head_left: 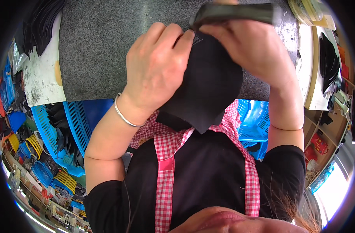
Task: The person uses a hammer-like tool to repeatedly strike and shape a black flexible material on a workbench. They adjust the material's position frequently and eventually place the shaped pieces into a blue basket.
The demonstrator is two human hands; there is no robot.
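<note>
Nearest the camera, the person's lower face (pixel 232 226) crosses the foot of the view, above one red-and-white gingham apron (pixel 164 190). One black panel (pixel 214 77) lies between the two hands, overhanging the near edge of the gray speckled surface (pixel 98 50); its long axis runs from the fingers toward the chest. Crosswise at the panel's far end is one dark bar-shaped tool (pixel 239 13), partly blurred, its left tip just beside the left hand's fingertips. The right hand (pixel 253 48) has its fingers clamped on that tool. The left hand (pixel 158 62) curls its fingers together on the panel's far left edge; its thumb is hidden, so whether they pinch cannot be told. One silver bracelet (pixel 123 114) sits left of the panel. Two black stacks flank it, one far left (pixel 41 23), one far right (pixel 328 64).
</note>
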